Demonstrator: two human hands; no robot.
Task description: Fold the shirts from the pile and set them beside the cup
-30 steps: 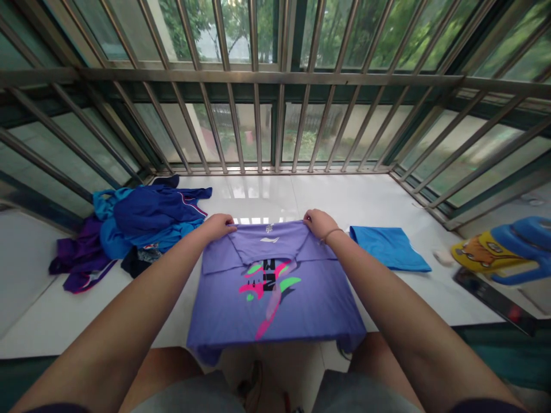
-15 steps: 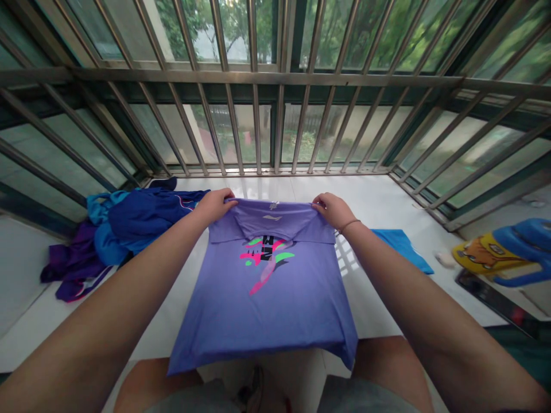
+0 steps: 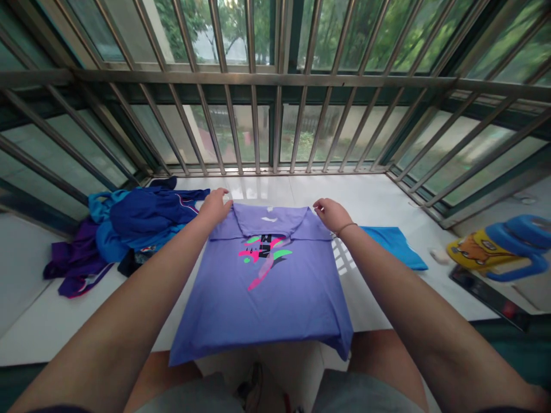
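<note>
A purple T-shirt point(image 3: 297, 292) with a pink, green and black print lies spread on the white ledge, its bottom edge hanging over the front. Its collar end is folded over at the far side. My left hand point(image 3: 216, 205) is at the far left corner of the shirt, index finger lifted and apart from the thumb. At the far right corner, my right hand point(image 3: 332, 214) has its fingers bent, with a small gap between fingertips and thumb. Neither hand appears to pinch the cloth.
Crumpled blue and purple clothes point(image 3: 142, 215) are heaped on the left of the ledge point(image 3: 370, 201). To the right lie a folded blue cloth point(image 3: 396, 246), a yellow and blue bottle point(image 3: 495, 246) and a dark phone-like slab point(image 3: 486, 295). Metal bars point(image 3: 275, 126) line the window.
Both hands have let go of the shirt's folded top edge, which has settled flatter onto the ledge. The left fingers have spread apart. The view has shifted slightly.
</note>
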